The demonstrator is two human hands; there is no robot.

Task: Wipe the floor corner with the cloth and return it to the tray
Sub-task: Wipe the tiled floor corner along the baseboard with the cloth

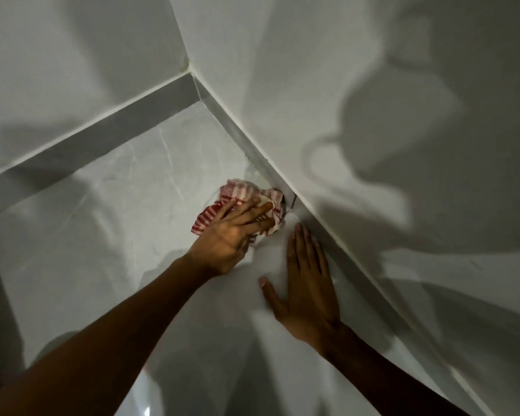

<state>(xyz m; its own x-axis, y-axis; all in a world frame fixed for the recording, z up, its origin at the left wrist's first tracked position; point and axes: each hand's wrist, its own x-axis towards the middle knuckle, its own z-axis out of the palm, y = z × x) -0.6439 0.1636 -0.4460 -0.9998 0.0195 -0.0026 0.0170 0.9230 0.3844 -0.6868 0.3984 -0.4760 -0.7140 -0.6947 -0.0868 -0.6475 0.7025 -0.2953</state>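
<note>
Left hand (233,232) lies flat on the cloth (237,205), fingers spread and pressing down, no pinch; the grip is an open palm. Right hand (305,283) is flat on the floor (117,211), fingers together, just beside the skirting (336,253), touching nothing else, likely a brace.

Cloth: red and white striped, crumpled, on the floor against the right-hand skirting, short of the true corner (197,97) where the two walls meet. Tray not in view.

Handling, by judgement: soft, light, limp; it will bunch and slide easily on the glossy tile, so palm pressure steers it. To lift, gather a bunched fold at the middle, not a loose edge. Wiping looks under way; the corner itself is not yet reached.
</note>
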